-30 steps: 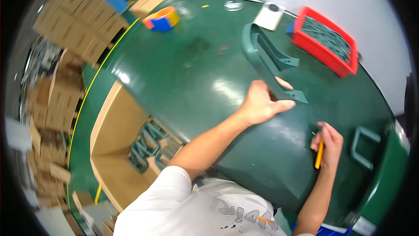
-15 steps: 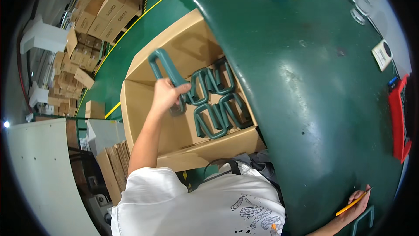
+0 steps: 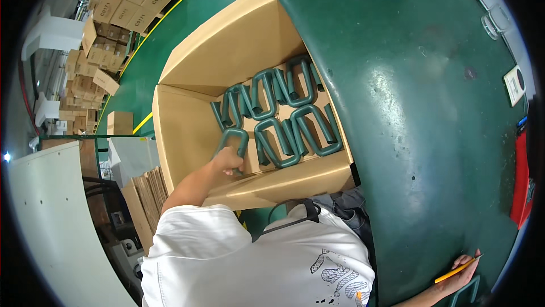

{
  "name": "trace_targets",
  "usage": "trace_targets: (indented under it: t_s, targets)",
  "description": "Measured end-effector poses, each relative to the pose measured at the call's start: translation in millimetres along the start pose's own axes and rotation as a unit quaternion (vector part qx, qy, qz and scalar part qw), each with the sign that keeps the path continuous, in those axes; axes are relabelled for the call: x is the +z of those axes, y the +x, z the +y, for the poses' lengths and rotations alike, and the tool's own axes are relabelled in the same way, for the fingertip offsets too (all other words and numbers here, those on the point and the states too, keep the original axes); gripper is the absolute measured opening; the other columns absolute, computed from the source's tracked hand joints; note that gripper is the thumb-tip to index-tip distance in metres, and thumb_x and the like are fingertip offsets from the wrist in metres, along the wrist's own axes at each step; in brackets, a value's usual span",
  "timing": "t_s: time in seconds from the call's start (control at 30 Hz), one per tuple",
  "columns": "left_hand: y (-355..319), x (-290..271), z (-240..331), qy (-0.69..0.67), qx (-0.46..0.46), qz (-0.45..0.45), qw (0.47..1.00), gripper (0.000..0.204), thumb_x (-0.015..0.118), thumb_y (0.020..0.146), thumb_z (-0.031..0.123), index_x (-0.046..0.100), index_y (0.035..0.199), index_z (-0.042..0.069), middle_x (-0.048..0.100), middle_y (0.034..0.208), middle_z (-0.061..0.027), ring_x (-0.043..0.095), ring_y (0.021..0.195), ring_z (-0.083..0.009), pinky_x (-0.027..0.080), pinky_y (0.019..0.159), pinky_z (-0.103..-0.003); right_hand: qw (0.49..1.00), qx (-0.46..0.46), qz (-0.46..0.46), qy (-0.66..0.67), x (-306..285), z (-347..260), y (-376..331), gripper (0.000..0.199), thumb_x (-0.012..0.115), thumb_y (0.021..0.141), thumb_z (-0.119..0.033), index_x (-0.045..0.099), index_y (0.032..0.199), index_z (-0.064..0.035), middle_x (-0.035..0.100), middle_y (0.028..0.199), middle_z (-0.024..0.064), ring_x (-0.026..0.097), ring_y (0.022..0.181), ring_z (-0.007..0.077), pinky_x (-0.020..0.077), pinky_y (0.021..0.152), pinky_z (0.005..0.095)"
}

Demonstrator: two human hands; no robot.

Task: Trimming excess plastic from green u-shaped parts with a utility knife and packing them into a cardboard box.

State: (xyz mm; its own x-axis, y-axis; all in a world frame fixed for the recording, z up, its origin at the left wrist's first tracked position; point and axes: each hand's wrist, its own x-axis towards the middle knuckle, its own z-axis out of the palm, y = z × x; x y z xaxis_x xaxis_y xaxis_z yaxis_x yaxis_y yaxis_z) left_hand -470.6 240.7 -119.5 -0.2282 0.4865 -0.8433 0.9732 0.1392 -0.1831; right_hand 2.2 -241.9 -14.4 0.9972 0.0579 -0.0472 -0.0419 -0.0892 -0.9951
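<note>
green handle [image 3: 234, 131], left of centre, fingers of the left hand [image 3: 228, 159] gripping it, was seemingly being seated; gentle release seemed needed. lower right, the right hand [image 3: 464, 276] clasped a yellow tool [image 3: 451, 273].

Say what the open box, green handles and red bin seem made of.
Open box: likely cardboard, matte, with plain brown folded walls. Green handles: plastic or painted metal, unclear which; smooth, with soft highlights. Red bin: probably plastic, from its even bright colour; finish unclear.
</note>
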Motion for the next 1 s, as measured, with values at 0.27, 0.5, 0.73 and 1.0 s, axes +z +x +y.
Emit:
trace_targets:
  t_s: [0.27,0.5,0.73,1.0]
  targets:
    - [7.3,15.7,-34.3,0.379,0.228,0.135,0.887,0.014,0.061,0.068,0.013,0.067,0.079,0.006,0.066,0.082,-0.0148,0.065,0.079,-0.0286,0.053,0.070,-0.038,0.999,0.006,0.021,-0.029,3.3,-1.3,-1.9,0.041,0.042,0.099,-0.026,0.049,0.124,0.0050,0.035,0.066,-0.0005,0.034,0.058,0.0072,0.0256,0.050,0.0196]
    - [50.2,4.9,-82.0,0.459,0.266,0.194,0.825,0.031,0.057,0.077,0.012,0.061,0.108,0.006,0.055,0.121,-0.0186,0.059,0.103,-0.0322,0.052,0.079,-0.039,0.998,-0.006,0.042,-0.041,5.3,1.2,-1.3,0.038,0.043,0.099,-0.025,0.052,0.121,0.0052,0.035,0.063,-0.0006,0.035,0.056,0.0073,0.0251,0.048,0.0200]
    - [73.6,28.3,-91.1,0.500,0.235,0.285,0.783,0.028,0.053,0.079,0.011,0.061,0.105,0.003,0.054,0.121,-0.0156,0.047,0.118,-0.0312,0.046,0.090,-0.036,0.999,-0.007,0.015,-0.048,-1.5,3.2,1.8,0.040,0.043,0.099,-0.025,0.051,0.123,0.0056,0.035,0.064,-0.0006,0.035,0.057,0.0072,0.0261,0.049,0.0195]
    - [62.4,27.9,-22.2,0.166,0.055,0.136,0.975,0.046,0.062,0.075,0.016,0.057,0.118,0.002,0.061,0.111,-0.0202,0.055,0.112,-0.0318,0.045,0.093,-0.041,0.999,-0.020,0.016,-0.047,-3.4,5.3,1.1,0.039,0.045,0.098,-0.024,0.052,0.122,0.0054,0.036,0.063,-0.0003,0.035,0.057,0.0076,0.0266,0.049,0.0197]
